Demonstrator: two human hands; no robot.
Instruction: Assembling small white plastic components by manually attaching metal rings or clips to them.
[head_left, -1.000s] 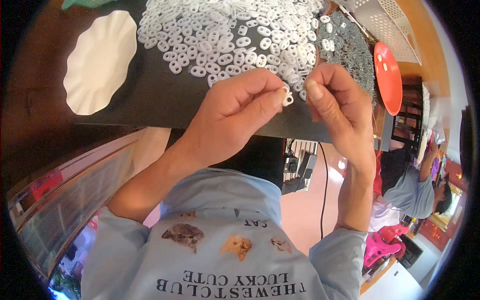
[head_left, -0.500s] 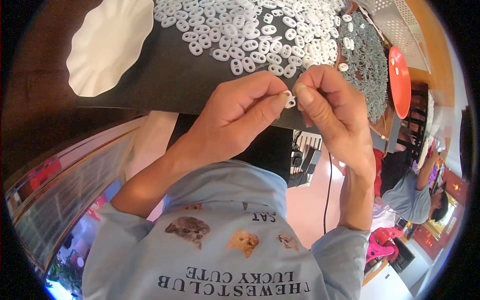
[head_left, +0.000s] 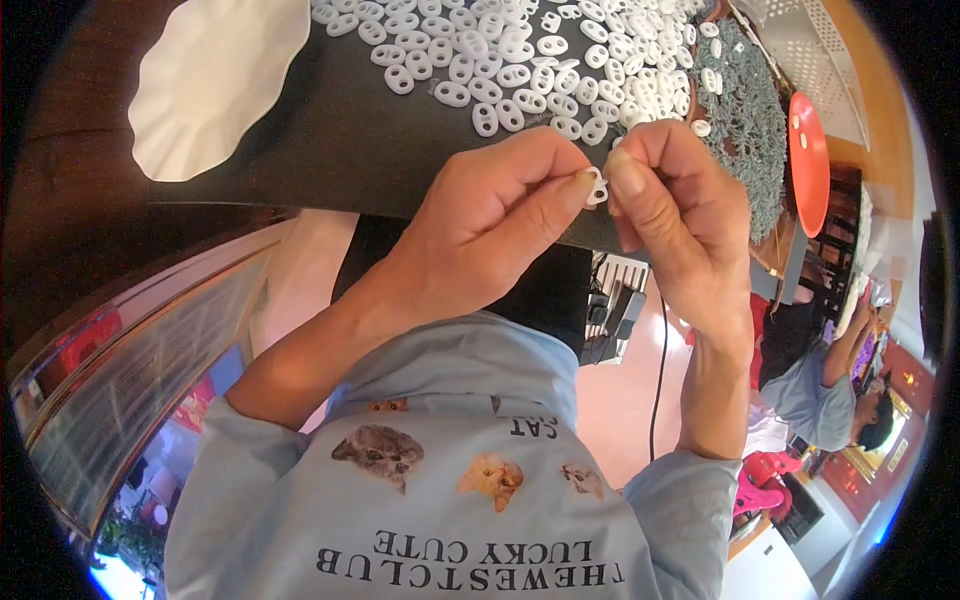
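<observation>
Pinched between thumb and forefinger of my left hand [head_left: 510, 205] is a small white two-holed plastic piece [head_left: 598, 188], oval like a cord stopper. My right hand [head_left: 675, 195] is closed in a pinch right beside it, fingertips almost meeting the left ones. Whatever lies in that pinch is hidden by the thumb. Both hands are held over the near edge of the dark table [head_left: 380, 140]. Just beyond them spreads a heap of the same white two-holed pieces [head_left: 485, 90].
At the left lies a cream plate with a wavy rim [head_left: 210, 90]. A pile of small grey pieces [head_left: 745, 140] sits right of the white heap, with a red-orange dish [head_left: 808, 165] beyond it. Farther right another person [head_left: 825, 395] is at work. A black cable [head_left: 660, 390] hangs below the table.
The view has shifted slightly, so the table and hands sit a little differently. Both hands keep their pinch, and the white piece stays in my left fingers.
</observation>
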